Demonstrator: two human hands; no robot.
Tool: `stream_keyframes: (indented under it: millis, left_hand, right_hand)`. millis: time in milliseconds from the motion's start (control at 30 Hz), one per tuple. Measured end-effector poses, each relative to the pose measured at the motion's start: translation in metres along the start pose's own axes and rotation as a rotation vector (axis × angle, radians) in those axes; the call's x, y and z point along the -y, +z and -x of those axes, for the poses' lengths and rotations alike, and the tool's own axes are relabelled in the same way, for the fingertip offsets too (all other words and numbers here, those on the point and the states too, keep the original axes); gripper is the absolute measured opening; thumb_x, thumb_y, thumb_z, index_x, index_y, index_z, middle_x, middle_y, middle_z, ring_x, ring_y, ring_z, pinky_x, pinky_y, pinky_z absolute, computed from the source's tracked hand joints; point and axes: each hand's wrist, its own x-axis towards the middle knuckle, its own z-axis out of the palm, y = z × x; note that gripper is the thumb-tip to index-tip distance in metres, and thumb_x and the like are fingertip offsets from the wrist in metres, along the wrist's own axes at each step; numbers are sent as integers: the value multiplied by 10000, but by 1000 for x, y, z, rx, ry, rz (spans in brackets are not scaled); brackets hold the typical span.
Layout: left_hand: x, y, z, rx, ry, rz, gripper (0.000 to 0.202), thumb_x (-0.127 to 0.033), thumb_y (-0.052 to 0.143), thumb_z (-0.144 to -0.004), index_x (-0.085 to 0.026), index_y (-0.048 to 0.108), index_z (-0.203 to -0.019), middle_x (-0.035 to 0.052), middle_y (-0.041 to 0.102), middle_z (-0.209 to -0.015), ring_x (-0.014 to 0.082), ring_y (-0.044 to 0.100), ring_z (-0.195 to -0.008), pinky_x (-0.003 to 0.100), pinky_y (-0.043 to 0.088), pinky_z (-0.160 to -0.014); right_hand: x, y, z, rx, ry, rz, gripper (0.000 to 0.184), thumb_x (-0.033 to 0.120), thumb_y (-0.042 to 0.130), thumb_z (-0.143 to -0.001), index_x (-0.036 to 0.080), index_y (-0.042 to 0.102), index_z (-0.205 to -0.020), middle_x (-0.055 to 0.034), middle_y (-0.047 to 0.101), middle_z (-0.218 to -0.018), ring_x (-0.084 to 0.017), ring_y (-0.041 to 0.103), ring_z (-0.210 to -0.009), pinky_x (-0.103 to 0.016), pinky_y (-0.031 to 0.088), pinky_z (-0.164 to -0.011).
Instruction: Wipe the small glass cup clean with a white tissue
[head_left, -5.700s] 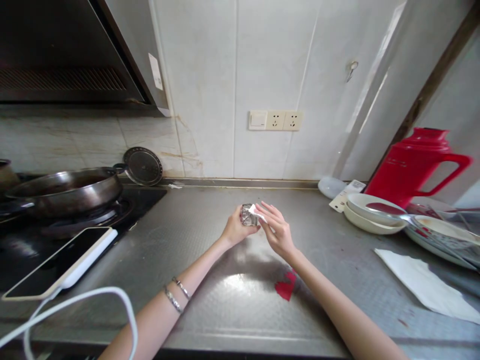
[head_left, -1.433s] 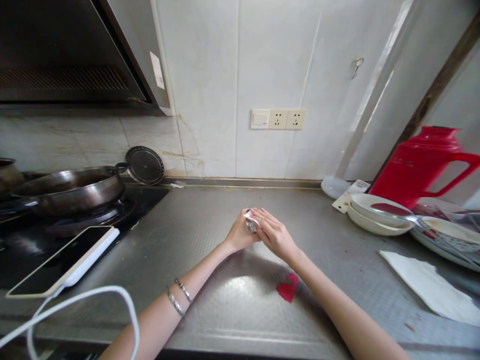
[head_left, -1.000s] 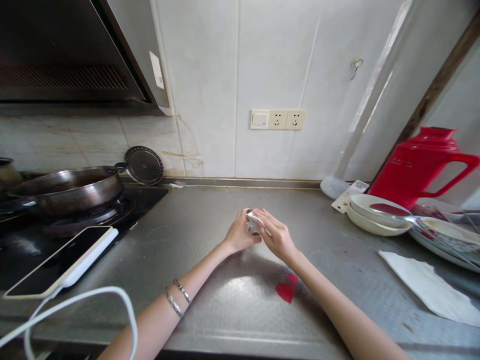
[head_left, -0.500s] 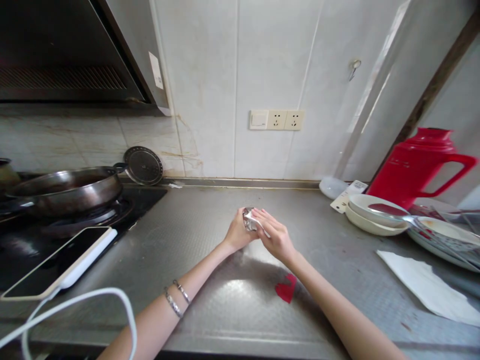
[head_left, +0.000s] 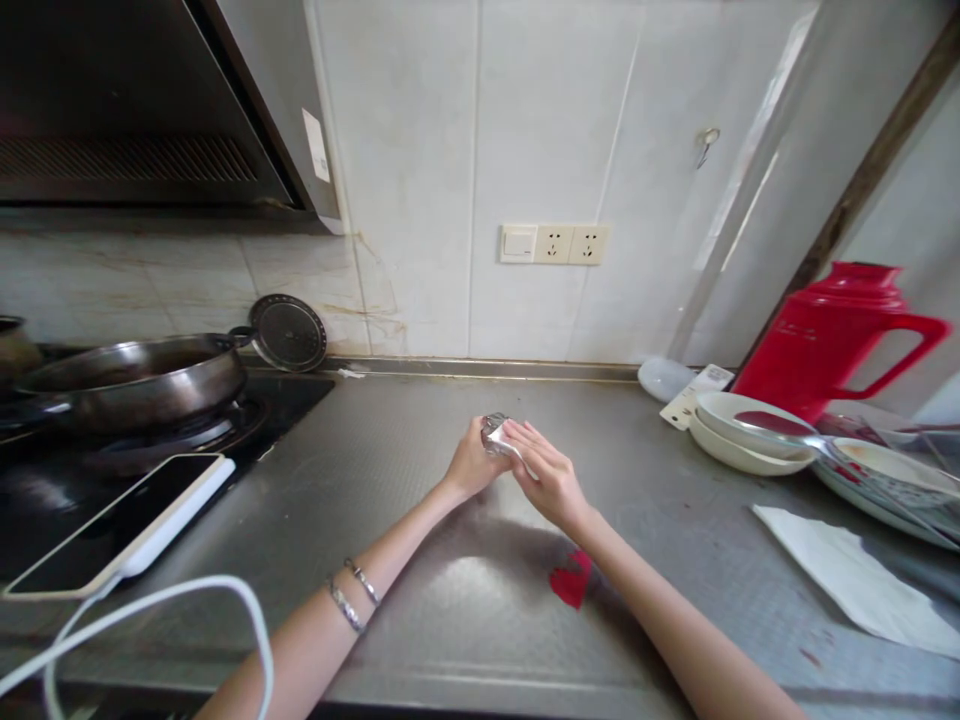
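Note:
At the middle of the counter, my left hand (head_left: 471, 466) is wrapped round a small shiny, silvery, patterned object (head_left: 493, 421), most of which the fingers hide. My right hand (head_left: 553, 488) lies over it from the right, fingers close together, pressing what looks like a piece of white tissue (head_left: 502, 440) against its side. Both hands touch each other just above the steel counter. Nearer me, beside my right forearm, lies a small red heart-shaped piece (head_left: 571, 580).
On the left are a hob with a steel pan (head_left: 142, 380), a phone (head_left: 120, 525) and a white cable (head_left: 187, 585). To the right stand a red thermos jug (head_left: 832, 340), stacked white bowls (head_left: 739, 450) and a patterned plate (head_left: 892, 500). A torn white paper (head_left: 855, 575) lies in front.
The silvery object has tilted slightly between my hands, and the white tissue on it has shifted a little. Both hands stay in nearly the same place.

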Motion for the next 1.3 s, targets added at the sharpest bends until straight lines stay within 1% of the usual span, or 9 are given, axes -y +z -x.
stream_keyframes:
  millis: [167,333,400,533,633,800,1000,1200,1300]
  left_hand:
    - [-1,-5,-1,-56,35,-117,536,-316,756,-620,-186,461,-1048,65,664,-988,213,642,-858,315,483,-733]
    - [-1,-3,1,-25,58,-189,617,-376,799,-583,-215,465,-1076,40,666,-983,217,646,-865,317,486,-755]
    - [2,-2,1,-22,61,-229,644,-385,804,-573,-229,463,-1096,35,662,-980,223,647,-864,318,489,-747]
    - [6,-3,-1,-38,85,-376,538,-382,740,-641,-231,495,-1095,69,625,-1050,249,641,-919,336,490,-772]
    - [5,-4,-1,-21,136,-452,495,-369,710,-662,-220,510,-1090,93,589,-1125,265,618,-1005,353,481,-845]
    - [-1,-4,2,-26,111,-490,692,-422,756,-604,-224,428,-1180,74,605,-1118,257,623,-985,360,497,-828]
    - [1,-5,0,12,126,-542,538,-409,702,-657,-213,503,-1118,93,590,-1141,254,624,-974,361,498,-825]
    - [-2,-2,4,109,81,-270,629,-357,778,-592,-189,509,-1136,52,674,-979,211,645,-854,305,500,-744]
    - [-2,0,4,108,56,-139,608,-373,779,-610,-158,526,-1120,69,683,-976,202,647,-844,293,493,-739]
  right_hand:
    - [-1,-1,-1,77,-71,22,383,160,473,-907,245,561,-1270,-67,557,-1326,-230,485,-1268,-508,385,-1095]
    - [-2,3,-1,-88,70,22,385,154,421,-933,268,551,-1277,-72,605,-1270,-206,555,-1202,-505,433,-1056]
    - [-1,4,0,-118,58,18,394,136,432,-925,262,549,-1280,-82,614,-1258,-204,566,-1190,-499,441,-1048]
    - [1,4,1,-12,-82,53,425,109,472,-895,239,537,-1294,-92,597,-1280,-222,502,-1256,-503,400,-1077]
    - [0,2,-1,59,-100,88,421,128,461,-905,237,520,-1307,-92,572,-1311,-228,477,-1278,-515,375,-1088]
    - [-5,-1,-2,9,-59,142,421,121,419,-920,227,506,-1318,-107,592,-1287,-221,505,-1254,-520,382,-1076]
    - [0,1,1,15,-140,119,426,132,479,-900,247,522,-1307,-89,595,-1285,-227,515,-1243,-507,390,-1075]
    - [-5,3,-1,-138,171,-23,343,211,403,-955,288,602,-1224,-42,671,-1171,-210,627,-1106,-528,401,-1062]
    - [-6,1,0,-195,203,-60,337,218,411,-954,301,618,-1205,-26,683,-1147,-212,645,-1075,-521,416,-1054]
